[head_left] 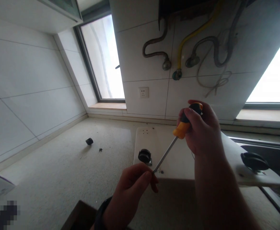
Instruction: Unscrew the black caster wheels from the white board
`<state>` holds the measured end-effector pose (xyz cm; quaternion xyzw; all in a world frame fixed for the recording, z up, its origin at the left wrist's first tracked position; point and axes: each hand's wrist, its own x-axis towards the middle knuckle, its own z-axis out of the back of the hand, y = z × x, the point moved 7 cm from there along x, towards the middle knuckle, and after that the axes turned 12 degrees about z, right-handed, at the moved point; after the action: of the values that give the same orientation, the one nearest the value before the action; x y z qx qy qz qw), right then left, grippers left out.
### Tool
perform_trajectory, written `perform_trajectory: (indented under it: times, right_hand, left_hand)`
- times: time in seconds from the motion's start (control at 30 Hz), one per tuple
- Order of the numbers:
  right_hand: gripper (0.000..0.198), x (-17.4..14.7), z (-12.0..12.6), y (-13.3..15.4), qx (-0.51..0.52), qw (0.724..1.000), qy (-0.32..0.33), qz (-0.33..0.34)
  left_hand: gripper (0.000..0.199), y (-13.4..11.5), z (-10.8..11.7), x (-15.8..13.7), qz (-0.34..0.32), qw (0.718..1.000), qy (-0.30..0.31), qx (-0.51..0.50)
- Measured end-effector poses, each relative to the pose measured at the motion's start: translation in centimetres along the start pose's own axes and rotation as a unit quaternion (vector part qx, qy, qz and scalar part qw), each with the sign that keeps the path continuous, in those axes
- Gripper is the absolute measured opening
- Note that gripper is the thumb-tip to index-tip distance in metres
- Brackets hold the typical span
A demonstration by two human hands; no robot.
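My right hand [198, 127] is wrapped round the orange and black handle of a screwdriver [167, 152], whose shaft slants down to the left. At its tip, the thumb and fingers of my left hand [136, 182] are pinched together; whatever small thing they hold is hidden. Both hands are over a white board [175, 163] lying flat on the counter. A black caster wheel [144, 155] is mounted on the board just above my left fingers. Toward the board's right end sits another black caster wheel [254, 161]. A small dark screw or hole [162, 172] shows beside the screwdriver tip.
On the speckled counter [58, 169] lie a loose black piece [89, 141] and a few small dark screws [100, 149]. A dark sink [274, 155] is partly under the board's right end. Hoses and a yellow pipe [192, 33] run along the tiled wall, near a socket [143, 92].
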<state>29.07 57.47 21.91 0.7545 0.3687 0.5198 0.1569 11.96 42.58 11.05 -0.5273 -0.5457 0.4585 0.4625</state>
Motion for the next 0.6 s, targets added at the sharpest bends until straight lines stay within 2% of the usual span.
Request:
perform_trajectory:
  times: [0.2, 0.33, 0.4, 0.47, 0.6]
  right_hand:
    - [0.032, -0.6, -0.1, 0.5, -0.006, 1.000, 0.004, 0.001]
    - [0.031, -1.1, 0.2, 1.5, -0.004, 1.000, 0.001, 0.007]
    - [0.033, -1.5, 0.3, 2.3, -0.006, 1.000, 0.006, 0.009]
    - [0.037, -2.1, 0.6, 2.9, -0.020, 1.000, 0.007, 0.000]
    - [0.046, -4.3, 3.4, 2.7, -0.070, 0.996, -0.017, -0.053]
  left_hand:
    - [0.023, 0.9, 1.1, -0.4, 0.027, 0.999, 0.003, 0.026]
    - [0.023, 2.1, 4.3, -0.1, 0.041, 0.992, -0.022, 0.116]
    - [0.024, 3.1, 7.6, 0.3, 0.052, 0.978, -0.061, 0.194]
    - [0.029, 4.7, 11.8, 0.8, 0.071, 0.954, -0.099, 0.272]
    - [0.039, 8.1, 21.7, 1.3, 0.127, 0.884, -0.157, 0.422]
